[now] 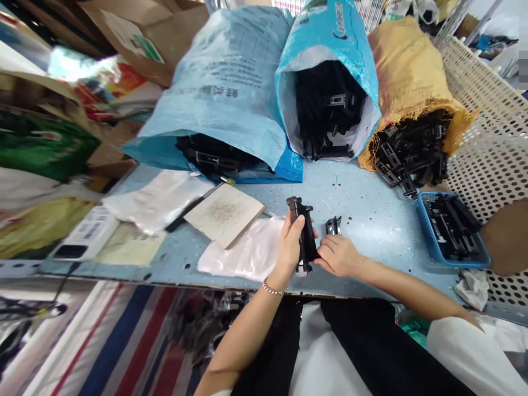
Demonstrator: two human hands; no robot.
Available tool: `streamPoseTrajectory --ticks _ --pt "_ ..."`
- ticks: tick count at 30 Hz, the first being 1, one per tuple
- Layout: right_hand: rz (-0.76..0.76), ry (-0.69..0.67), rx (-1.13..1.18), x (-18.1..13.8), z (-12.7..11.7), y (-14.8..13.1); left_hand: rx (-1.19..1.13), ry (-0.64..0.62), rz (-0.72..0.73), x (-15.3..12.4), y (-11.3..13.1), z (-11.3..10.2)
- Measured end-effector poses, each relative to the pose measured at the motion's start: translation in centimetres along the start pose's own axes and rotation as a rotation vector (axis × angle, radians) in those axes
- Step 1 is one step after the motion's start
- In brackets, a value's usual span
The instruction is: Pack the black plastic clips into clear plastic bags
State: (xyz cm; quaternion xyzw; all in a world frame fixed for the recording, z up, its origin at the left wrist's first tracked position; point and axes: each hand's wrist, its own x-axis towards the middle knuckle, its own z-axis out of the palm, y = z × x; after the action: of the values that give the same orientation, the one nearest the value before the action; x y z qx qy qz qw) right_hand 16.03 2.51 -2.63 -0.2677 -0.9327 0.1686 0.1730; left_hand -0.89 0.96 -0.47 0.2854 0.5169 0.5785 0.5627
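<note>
My left hand (292,242), with a beaded bracelet on its wrist, is closed around long black plastic parts (306,234) that look stacked together. They stand nearly lengthwise away from me, just above the front of the bench. My right hand (338,256) is close on their right side, its fingers curled and pressed together by the lower end of the parts. What those fingers pinch, if anything, is hidden. Just beyond my right knuckles is a shorter, shiny black piece (333,225); whether it touches the hand I cannot tell.
Two blue sacks (231,71) (330,33) and a yellow sack (408,66) of black parts line the back. At right, a blue basket (429,242) holds similar parts beside a perforated crate (487,110). Clear plastic bags (247,253) and a cardboard square (225,214) lie left.
</note>
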Motion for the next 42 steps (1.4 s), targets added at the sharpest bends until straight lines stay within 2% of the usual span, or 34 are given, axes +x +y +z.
streamPoseTrajectory --ticks 3,5,6,7,10,13,16,20,23,25,27,30,32,34,35,38,40,42 --pt "0.261 -0.158 0.111 -0.2 1.0 -0.4 0.053 0.033 0.038 0.8 -0.8 -0.8" --pt "0.353 -0.302 0.217 1.6 0.9 1.4 0.133 0.051 0.038 1.7 -2.4 -1.4" --pt "0.376 -0.33 0.225 3.2 0.7 3.0 0.192 0.047 0.044 2.0 -3.6 -1.6" --pt "0.403 -0.315 0.206 5.0 0.2 4.9 0.255 0.033 0.059 2.3 -4.9 -1.7" --pt "0.577 -0.079 -0.085 11.2 -1.9 11.7 0.417 -0.005 0.103 2.2 -9.0 -1.1" --pt "0.662 0.013 -0.213 16.1 -4.8 17.9 0.481 0.04 0.131 1.4 -12.3 0.1" --pt "0.708 -0.01 -0.286 18.2 -7.5 21.9 0.463 0.05 0.188 1.0 -14.0 0.5" --pt "0.712 -0.131 -0.313 18.3 -9.2 23.9 0.371 0.072 0.201 1.5 -14.1 -0.2" --pt "0.718 -0.211 -0.275 16.5 -8.3 22.6 0.319 0.082 0.212 2.7 -12.5 -0.5" --pt "0.701 -0.237 -0.224 13.8 -6.8 19.9 0.249 0.056 0.203 3.7 -10.8 0.0" --pt "0.624 -0.232 -0.128 10.3 -5.0 16.1 0.146 0.014 0.159 4.8 -8.9 0.8" --pt "0.318 -0.09 0.155 5.1 -3.4 10.3 0.117 -0.041 0.137 5.2 -6.4 2.0" --pt "0.248 0.081 0.127 3.1 -3.7 7.8 0.209 -0.101 0.177 4.4 -5.1 2.5" --pt "0.189 0.215 -0.021 2.3 -4.5 6.7 0.298 -0.166 0.212 2.9 -4.4 2.7" --pt "0.143 0.239 -0.091 2.3 -4.9 6.6 0.321 -0.179 0.217 2.1 -4.2 2.8" --pt "0.04 0.187 -0.14 2.9 -4.9 6.7 0.327 -0.13 0.184 0.3 -4.0 3.0" --pt "0.115 0.189 -0.042 3.4 -4.0 6.4 0.33 -0.089 0.163 -0.2 -4.0 2.9" --pt "0.265 0.178 0.143 3.6 -3.0 5.6 0.325 -0.053 0.162 -0.1 -3.8 2.6"
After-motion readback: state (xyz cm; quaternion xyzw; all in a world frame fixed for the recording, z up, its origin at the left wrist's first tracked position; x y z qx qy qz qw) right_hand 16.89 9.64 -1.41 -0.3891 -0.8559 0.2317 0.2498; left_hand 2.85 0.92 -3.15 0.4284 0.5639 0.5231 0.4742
